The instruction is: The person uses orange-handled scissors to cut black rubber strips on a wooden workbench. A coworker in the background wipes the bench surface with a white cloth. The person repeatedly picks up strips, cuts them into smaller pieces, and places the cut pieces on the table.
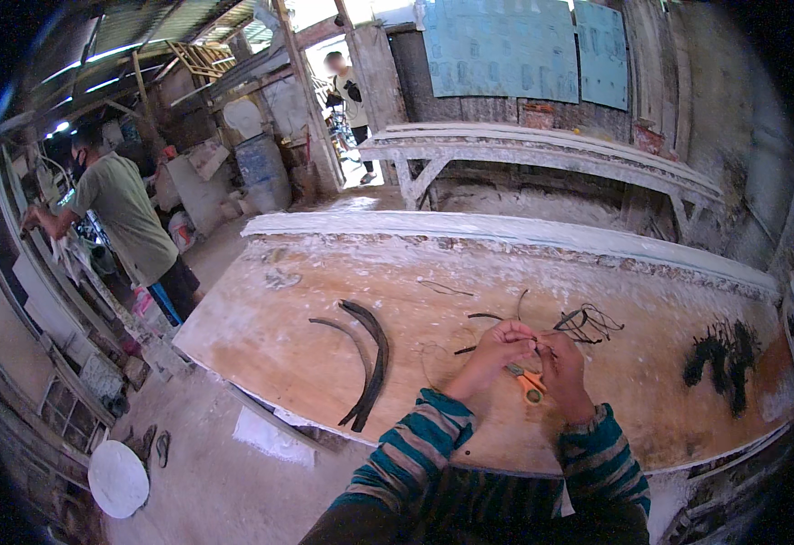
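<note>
Over the wooden table, my left hand [497, 354] and my right hand [564, 365] meet, fingertips pinched together. Between them is something small and dark, too small to name. Orange-handled scissors [531, 387] lie just beneath, partly hidden by my hands. Short black strips [486, 316] lie beyond my left hand, and a tangle of thin black strands [590, 320] lies beyond my right. Left of my hands are long curved black strips [379, 363]. A heap of knotted black pieces [726, 363] rests near the table's right end.
The worn table [433, 400] has a whitened raised back edge [506, 233]. Behind it stands a long white-stained bench [551, 145]. A person [129, 213] works at the left, and another [352, 100] stands in the doorway. A blue drum [263, 173] and a round white stool [118, 479] stand on the floor.
</note>
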Motion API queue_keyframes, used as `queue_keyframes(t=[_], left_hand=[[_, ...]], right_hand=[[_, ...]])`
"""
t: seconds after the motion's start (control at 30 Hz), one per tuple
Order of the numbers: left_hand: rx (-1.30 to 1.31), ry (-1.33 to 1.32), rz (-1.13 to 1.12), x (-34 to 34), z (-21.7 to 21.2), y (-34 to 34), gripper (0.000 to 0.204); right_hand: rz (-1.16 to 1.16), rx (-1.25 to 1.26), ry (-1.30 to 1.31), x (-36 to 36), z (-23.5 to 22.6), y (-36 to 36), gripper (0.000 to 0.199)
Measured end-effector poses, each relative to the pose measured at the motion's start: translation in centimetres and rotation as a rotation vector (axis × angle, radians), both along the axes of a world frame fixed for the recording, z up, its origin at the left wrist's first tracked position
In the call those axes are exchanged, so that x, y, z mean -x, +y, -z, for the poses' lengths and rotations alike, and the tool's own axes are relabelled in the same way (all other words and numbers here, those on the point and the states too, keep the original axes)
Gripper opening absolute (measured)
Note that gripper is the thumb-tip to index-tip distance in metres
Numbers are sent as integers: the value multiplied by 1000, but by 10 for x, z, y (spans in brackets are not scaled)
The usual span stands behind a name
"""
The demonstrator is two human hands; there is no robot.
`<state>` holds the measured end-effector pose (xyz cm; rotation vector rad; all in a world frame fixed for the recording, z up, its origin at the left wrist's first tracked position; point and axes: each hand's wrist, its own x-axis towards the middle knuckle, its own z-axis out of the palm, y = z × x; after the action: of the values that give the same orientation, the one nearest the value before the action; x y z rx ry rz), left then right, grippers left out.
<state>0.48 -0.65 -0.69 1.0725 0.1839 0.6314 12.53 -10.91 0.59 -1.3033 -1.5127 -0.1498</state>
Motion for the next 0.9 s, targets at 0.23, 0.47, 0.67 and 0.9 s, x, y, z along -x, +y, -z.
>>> queue_keyframes(t=[0.23, 0.47, 0.67, 0.9], left_hand=[[-316, -74, -138, -9, 13, 3, 9], [-448, -112, -174, -5, 0, -8, 6], [-1007, -71, -464, -1, -14, -15, 5], [-659, -49, -264, -1, -11, -23, 7]], right_hand=[[-96, 133, 413, 4, 4, 1, 6], [-322, 193, 831, 5, -6, 1, 10], [-446, 199, 1100, 10, -10, -2, 5], [-747, 372, 1319, -12, -7, -5, 11]])
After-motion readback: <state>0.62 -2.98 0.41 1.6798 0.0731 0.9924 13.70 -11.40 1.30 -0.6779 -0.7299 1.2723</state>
